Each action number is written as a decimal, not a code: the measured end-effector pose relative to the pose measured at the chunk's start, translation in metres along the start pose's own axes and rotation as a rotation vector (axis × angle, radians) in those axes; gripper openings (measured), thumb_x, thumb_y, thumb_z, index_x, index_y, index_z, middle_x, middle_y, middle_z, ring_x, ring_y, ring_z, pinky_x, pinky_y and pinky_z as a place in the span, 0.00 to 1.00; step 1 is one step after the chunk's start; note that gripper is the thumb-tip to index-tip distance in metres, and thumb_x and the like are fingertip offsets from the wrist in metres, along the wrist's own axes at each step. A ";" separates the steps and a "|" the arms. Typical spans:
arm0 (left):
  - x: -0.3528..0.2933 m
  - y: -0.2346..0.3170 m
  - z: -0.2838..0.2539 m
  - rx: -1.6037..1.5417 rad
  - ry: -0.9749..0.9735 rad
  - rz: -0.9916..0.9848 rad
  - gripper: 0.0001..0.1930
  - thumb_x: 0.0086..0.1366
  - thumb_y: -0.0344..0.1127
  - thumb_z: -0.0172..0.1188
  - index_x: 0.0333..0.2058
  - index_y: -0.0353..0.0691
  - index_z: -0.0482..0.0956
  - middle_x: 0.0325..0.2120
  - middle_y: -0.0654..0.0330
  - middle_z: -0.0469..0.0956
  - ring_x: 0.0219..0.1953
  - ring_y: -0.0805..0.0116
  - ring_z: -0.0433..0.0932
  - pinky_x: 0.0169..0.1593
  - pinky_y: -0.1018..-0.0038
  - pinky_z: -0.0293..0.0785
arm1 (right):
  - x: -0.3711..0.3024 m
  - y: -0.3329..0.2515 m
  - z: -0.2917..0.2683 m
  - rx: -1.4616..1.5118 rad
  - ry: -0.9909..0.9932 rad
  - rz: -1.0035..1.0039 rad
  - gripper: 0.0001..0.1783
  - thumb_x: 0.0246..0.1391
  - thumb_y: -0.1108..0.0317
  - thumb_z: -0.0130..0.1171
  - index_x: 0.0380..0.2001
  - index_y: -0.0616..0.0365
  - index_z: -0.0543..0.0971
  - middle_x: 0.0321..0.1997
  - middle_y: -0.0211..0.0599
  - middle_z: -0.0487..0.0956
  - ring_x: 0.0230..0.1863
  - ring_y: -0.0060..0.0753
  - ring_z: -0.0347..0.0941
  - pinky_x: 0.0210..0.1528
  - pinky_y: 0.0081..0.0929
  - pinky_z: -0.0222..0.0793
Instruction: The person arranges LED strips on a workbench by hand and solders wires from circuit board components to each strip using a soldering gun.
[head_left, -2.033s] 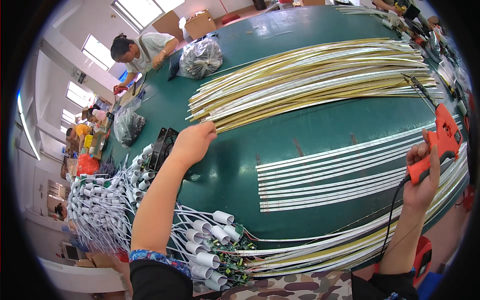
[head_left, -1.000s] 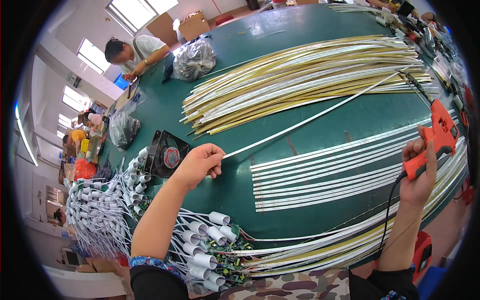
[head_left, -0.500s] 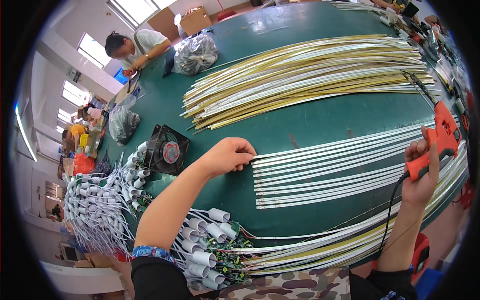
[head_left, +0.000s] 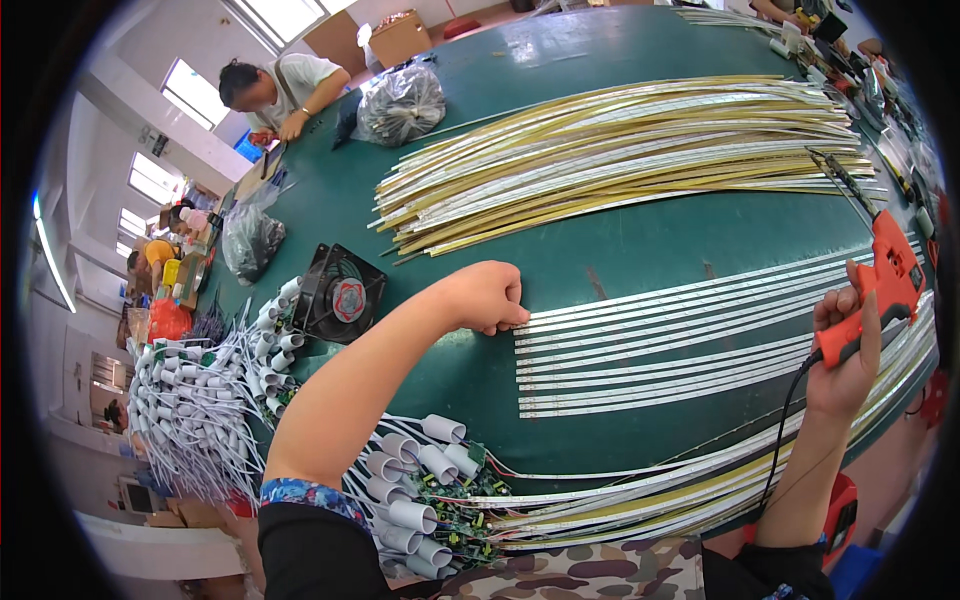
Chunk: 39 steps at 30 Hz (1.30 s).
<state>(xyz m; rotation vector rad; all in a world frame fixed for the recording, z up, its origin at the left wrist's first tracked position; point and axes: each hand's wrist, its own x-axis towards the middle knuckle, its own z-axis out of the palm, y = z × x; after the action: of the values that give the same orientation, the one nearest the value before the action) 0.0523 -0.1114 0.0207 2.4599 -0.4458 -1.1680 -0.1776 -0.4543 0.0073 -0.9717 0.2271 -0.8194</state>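
Several narrow white LED strips (head_left: 528, 413) lie side by side on the green table (head_left: 450, 375), their left ends roughly in line. My left hand (head_left: 488, 298) is closed at the left end of the farthest strip, thumb and fingertips pinching it. In my right hand (head_left: 842, 340), at the right side, is a red soldering gun (head_left: 895, 268). Its long, thin metal front points up and away to the left, above the table. A black cord runs down from its grip along my right forearm.
A large pile of yellow and white strips (head_left: 620, 165) lies beyond. Left of my left arm are a black fan (head_left: 340, 295) and heaps of white plastic caps with wires (head_left: 190, 410). More caps (head_left: 411, 516) and strips lie near my body. A co-worker (head_left: 290, 90) sits at the far left.
My left hand has shifted slightly right along the farthest strip's end, its fingers more curled down onto it. The right hand keeps the soldering gun in nearly the same place. The view has shifted a little.
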 end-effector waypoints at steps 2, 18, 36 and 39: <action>0.000 0.001 -0.001 0.049 0.007 -0.008 0.12 0.58 0.35 0.66 0.26 0.38 0.71 0.21 0.62 0.76 0.21 0.75 0.74 0.25 0.77 0.70 | 0.001 0.001 0.002 0.000 0.021 -0.004 0.26 0.66 0.60 0.51 0.58 0.71 0.68 0.33 0.27 0.72 0.38 0.19 0.68 0.47 0.21 0.65; 0.022 -0.086 -0.026 0.670 0.888 0.296 0.06 0.59 0.34 0.60 0.31 0.38 0.75 0.36 0.53 0.76 0.42 0.49 0.76 0.43 0.58 0.74 | -0.003 -0.006 0.003 0.078 0.011 -0.009 0.24 0.65 0.62 0.51 0.56 0.72 0.69 0.32 0.28 0.71 0.37 0.18 0.66 0.46 0.20 0.64; -0.016 -0.075 -0.002 -0.333 0.216 0.267 0.08 0.67 0.36 0.57 0.33 0.38 0.77 0.24 0.71 0.71 0.27 0.82 0.65 0.31 0.81 0.64 | 0.000 -0.001 0.001 0.052 0.041 0.007 0.26 0.65 0.60 0.52 0.57 0.72 0.68 0.33 0.27 0.72 0.38 0.19 0.68 0.49 0.21 0.65; -0.016 -0.060 0.001 -0.317 0.303 0.239 0.10 0.66 0.39 0.60 0.32 0.36 0.78 0.22 0.70 0.71 0.27 0.80 0.64 0.31 0.78 0.64 | 0.001 -0.003 -0.005 0.055 0.022 0.002 0.25 0.65 0.61 0.52 0.56 0.71 0.69 0.33 0.27 0.72 0.38 0.19 0.68 0.48 0.21 0.65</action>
<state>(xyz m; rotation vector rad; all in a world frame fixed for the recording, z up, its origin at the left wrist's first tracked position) 0.0493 -0.0517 0.0026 2.1862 -0.4149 -0.6951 -0.1808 -0.4592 0.0070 -0.9112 0.2239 -0.8307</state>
